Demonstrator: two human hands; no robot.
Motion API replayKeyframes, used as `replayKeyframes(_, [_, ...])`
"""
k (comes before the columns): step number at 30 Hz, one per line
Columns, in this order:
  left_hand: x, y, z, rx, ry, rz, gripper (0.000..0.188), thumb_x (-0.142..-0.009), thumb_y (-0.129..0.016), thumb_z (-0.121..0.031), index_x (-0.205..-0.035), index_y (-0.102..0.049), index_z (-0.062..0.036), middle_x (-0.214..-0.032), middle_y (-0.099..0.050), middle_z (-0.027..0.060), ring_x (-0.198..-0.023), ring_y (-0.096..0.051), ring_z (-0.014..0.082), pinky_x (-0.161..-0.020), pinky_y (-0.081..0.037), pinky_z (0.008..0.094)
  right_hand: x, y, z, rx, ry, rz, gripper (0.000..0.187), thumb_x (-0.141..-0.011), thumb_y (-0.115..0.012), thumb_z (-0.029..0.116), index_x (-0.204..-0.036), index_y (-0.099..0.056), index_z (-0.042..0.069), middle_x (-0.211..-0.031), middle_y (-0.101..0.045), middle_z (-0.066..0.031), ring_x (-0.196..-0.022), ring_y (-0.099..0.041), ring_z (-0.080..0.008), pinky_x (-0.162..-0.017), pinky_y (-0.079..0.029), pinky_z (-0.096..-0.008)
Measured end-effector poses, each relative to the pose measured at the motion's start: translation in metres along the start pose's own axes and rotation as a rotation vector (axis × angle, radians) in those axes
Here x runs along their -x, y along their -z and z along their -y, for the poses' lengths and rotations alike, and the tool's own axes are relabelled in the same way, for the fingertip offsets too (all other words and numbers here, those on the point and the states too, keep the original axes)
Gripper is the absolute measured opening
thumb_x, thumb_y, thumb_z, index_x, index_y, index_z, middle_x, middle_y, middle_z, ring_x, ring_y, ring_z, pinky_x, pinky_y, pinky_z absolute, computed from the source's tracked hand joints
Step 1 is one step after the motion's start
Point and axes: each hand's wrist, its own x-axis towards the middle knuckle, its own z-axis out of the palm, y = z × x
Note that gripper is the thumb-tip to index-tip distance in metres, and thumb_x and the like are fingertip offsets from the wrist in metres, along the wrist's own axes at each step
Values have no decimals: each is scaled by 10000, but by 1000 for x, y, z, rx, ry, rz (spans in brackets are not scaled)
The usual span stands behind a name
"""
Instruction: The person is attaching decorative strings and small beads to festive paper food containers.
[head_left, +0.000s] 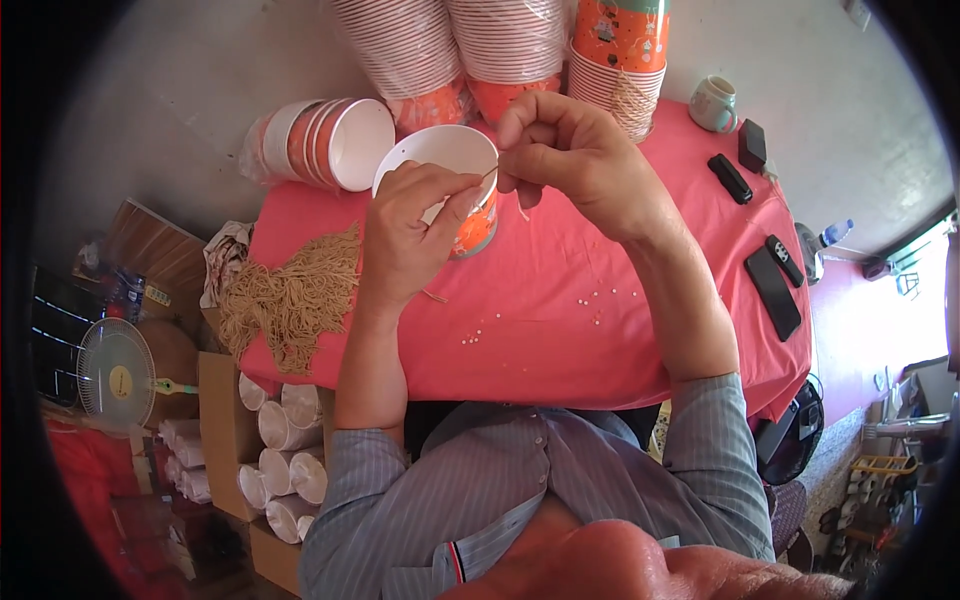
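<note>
Above the red-covered table, my left hand (pixel 412 218) pinches one end of a short, thin piece of cord (pixel 490 173) between thumb and fingers. My right hand (pixel 580 160) is closed at the cord's other side, its fingers curled in front of the bucket's rim. Just behind both hands stands an orange printed paper bucket (pixel 475 232) with a white inside, partly covered by my left hand. A light cord end (pixel 524 214) hangs below my right fingers. To the left of my left forearm lies a heap of tan cords (pixel 295 300).
Wrapped bucket stacks (pixel 405 60) stand at the back, with several buckets lying sideways (pixel 355 145) at the back left. Small white beads (pixel 597 308) dot the red cloth (pixel 540 350). A mug (pixel 713 104), phone (pixel 772 292) and remote (pixel 785 260) sit on the right.
</note>
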Motion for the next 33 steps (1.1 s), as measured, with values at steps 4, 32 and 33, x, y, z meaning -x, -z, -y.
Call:
replayKeyframes(4, [10,-5,-1,-135,-63,-101,83,-941,-803,-58,-1024,-805,-53,-926,-787,62,-842,-698,265,-842,-511,394,10,-6,15,-66,65,-44,85,-1010,-686,43,-1091,-667,25,-855,-752,-66,-716,-664,-101,-674,-544,-256])
replayKeyframes(32, [51,-49,37,-330,2,-152,154,-953,-795,-71,-1085,-736,-123,-1007,-756,10,-995,-717,211,-1145,-396,492,71,55,80,-279,568,536,390,-957,-564,-89,-1308,-646,59,-921,-776,-51,-610,-794,-230,-449,-549,-253])
replayKeyframes(33, [50,-50,37,-328,3,-153,154,-953,-795,-71,-1085,-736,-123,-1007,-756,10,-995,-717,211,-1145,-396,492,70,53,78,-234,644,490,404,-960,-572,-86,-1327,-644,66,-921,-777,-39,-591,-781,-216,-434,-528,-251])
